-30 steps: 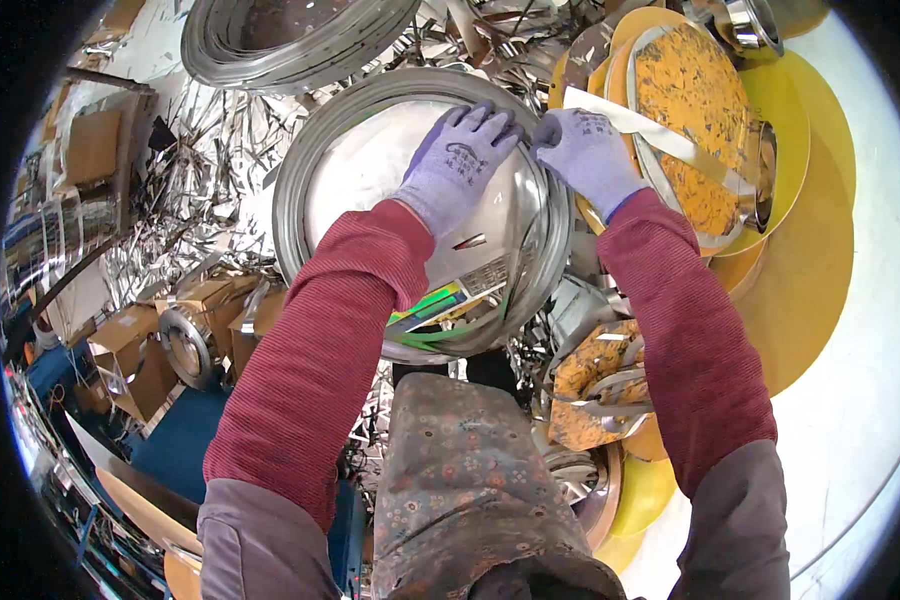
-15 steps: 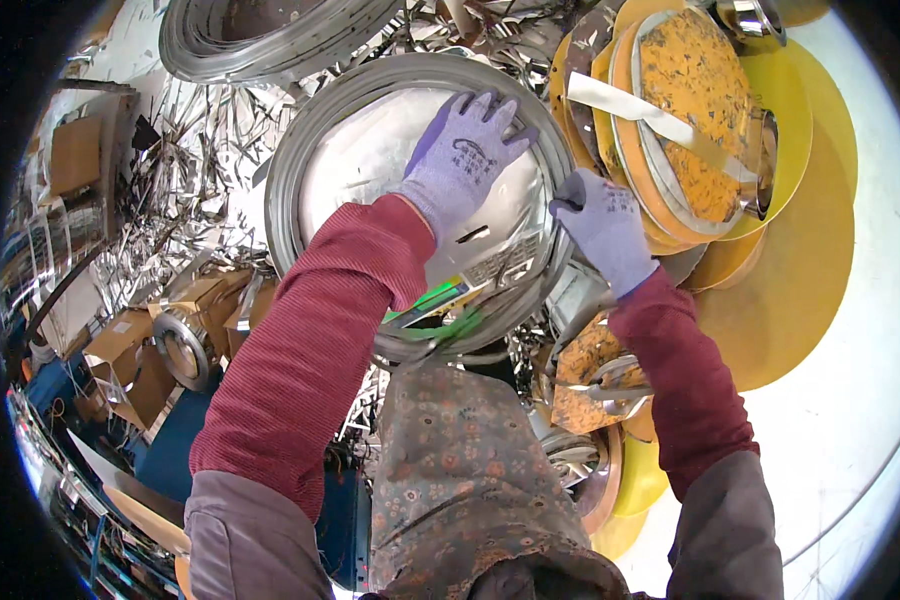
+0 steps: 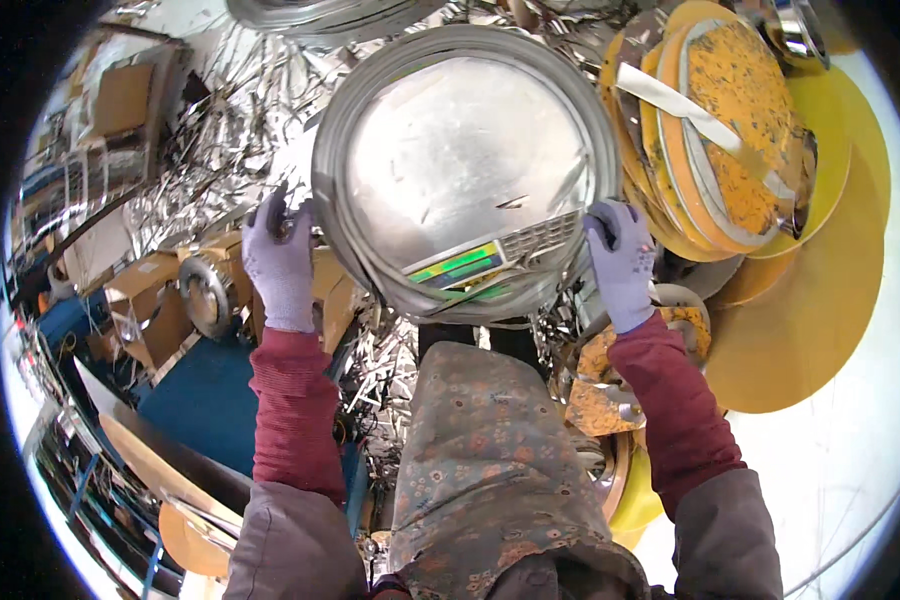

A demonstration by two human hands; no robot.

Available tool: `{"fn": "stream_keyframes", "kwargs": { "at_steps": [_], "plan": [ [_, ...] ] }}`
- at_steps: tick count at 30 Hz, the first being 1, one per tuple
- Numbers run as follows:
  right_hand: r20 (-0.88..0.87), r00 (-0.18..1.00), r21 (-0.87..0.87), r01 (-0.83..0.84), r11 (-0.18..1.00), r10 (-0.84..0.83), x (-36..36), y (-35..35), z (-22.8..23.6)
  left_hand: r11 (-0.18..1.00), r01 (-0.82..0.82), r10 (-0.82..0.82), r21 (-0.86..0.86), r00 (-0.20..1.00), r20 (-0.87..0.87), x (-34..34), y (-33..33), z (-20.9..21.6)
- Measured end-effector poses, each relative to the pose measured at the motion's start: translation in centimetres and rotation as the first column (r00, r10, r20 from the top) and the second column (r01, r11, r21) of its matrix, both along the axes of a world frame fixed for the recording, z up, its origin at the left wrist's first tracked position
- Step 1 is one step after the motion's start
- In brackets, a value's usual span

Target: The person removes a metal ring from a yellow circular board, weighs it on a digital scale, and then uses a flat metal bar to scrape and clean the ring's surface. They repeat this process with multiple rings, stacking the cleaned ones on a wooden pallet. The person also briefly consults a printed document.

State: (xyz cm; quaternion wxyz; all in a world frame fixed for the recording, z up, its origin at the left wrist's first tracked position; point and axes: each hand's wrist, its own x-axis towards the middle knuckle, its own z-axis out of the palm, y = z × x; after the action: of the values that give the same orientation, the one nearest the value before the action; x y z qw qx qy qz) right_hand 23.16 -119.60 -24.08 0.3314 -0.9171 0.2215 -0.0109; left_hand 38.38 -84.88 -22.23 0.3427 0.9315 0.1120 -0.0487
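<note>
A ring-shaped coil of thin grey metal strip (image 3: 332, 205) lies around a scale with a bare, shiny round pan (image 3: 450, 140). The scale's lit green display (image 3: 460, 263) and keypad (image 3: 540, 236) show at its near side. My left hand (image 3: 280, 265), in a lilac glove, is just left of the coil, its fingers bent and parted with nothing seen in them. At the right rim my right hand (image 3: 622, 265), gloved alike, has bent fingers and thumb closed on the coil's edge; its fingertips are partly hidden.
Orange and yellow round discs (image 3: 740, 130) are stacked at the right, a pale strip (image 3: 680, 108) across them. Another coil (image 3: 335, 18) lies at the far side. Metal scraps (image 3: 260, 110) litter the floor. Cardboard boxes (image 3: 145, 300) and a blue surface (image 3: 205, 400) are at the left.
My left hand has left the coil's middle and swung left, outside its rim. My right hand is now at the coil's right edge. The view has shifted, and the pan and display show more fully.
</note>
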Motion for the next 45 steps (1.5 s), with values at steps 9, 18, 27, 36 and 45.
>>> {"fn": "stream_keyframes", "kwargs": {
  "at_steps": [9, 18, 27, 36, 45],
  "plan": [
    [-0.043, 0.997, -0.108, 0.064, 0.992, -0.069, 0.2, -2.6, -1.6, 0.993, 0.112, -0.117, -0.036, 0.967, -0.225, -0.9, 0.9, -2.2],
    [0.033, 0.965, -0.228, -0.247, 0.942, 0.261, 1.5, -0.5, 3.1, 0.982, 0.036, -0.067, -0.183, 0.984, -0.166, -1.6, 1.2, -3.7],
    [-0.339, 0.319, 0.237, -0.881, 0.408, 0.885, 7.8, 3.2, 3.1, 0.862, -0.077, -0.022, -0.501, 0.982, -0.189, -2.3, 2.9, -5.4],
    [-0.332, 0.257, 0.493, -0.773, 0.400, 0.907, 8.8, 4.3, 2.6, 0.840, -0.083, -0.039, -0.537, 0.976, -0.212, -2.8, 2.8, -4.1],
    [-0.328, 0.344, 0.590, -0.653, 0.475, 0.880, 8.8, 4.3, 1.8, 0.828, -0.050, -0.043, -0.559, 0.987, -0.153, -3.3, 2.9, -4.4]
  ]
}}
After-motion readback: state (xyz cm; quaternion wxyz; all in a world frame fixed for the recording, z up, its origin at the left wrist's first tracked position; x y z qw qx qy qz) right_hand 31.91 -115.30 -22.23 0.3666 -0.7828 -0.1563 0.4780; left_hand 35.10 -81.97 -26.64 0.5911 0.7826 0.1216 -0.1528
